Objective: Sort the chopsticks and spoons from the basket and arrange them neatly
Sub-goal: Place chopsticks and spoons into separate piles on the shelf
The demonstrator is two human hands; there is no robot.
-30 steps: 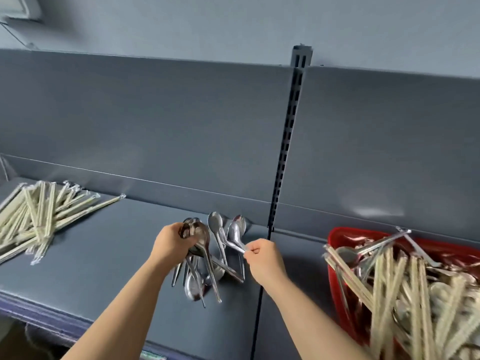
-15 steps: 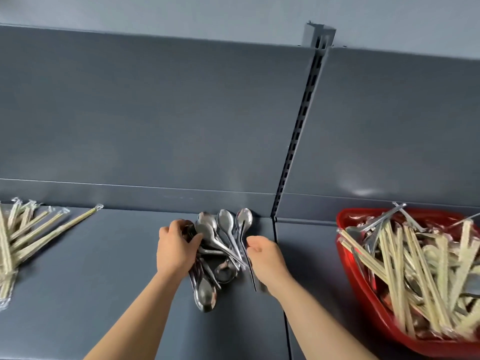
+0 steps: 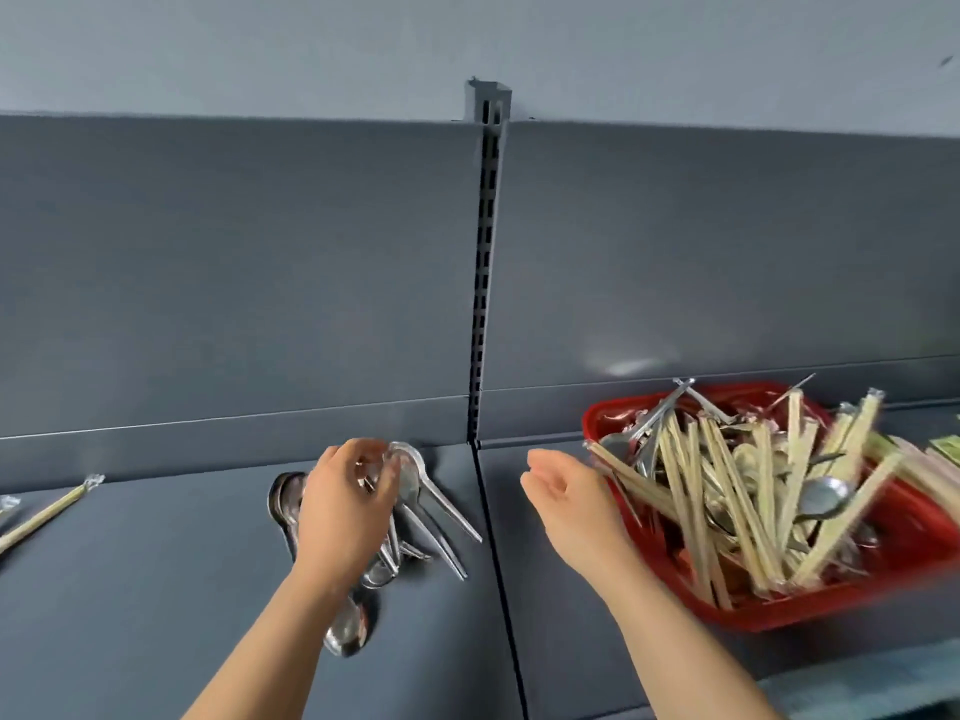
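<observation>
A pile of metal spoons (image 3: 426,504) lies on the grey shelf (image 3: 156,589) near the back panel. My left hand (image 3: 345,506) rests over the pile with its fingers curled around spoon bowls. My right hand (image 3: 569,504) hovers to the right of the shelf seam, fingers relaxed and empty, close to the red basket (image 3: 883,589). The basket holds several wrapped chopsticks (image 3: 737,506) mixed with spoons. A wrapped chopstick (image 3: 47,511) shows at the far left edge.
A slotted upright post (image 3: 483,283) splits the grey back panel, and a dark seam (image 3: 498,579) runs down the shelf below it. Something pale and green (image 3: 948,449) lies right of the basket. The shelf's front edge runs along the bottom right.
My right hand has let go of the spoons and moved right toward the basket. My left hand stays on the spoon pile. The view has shifted right, so most left chopsticks are out of frame.
</observation>
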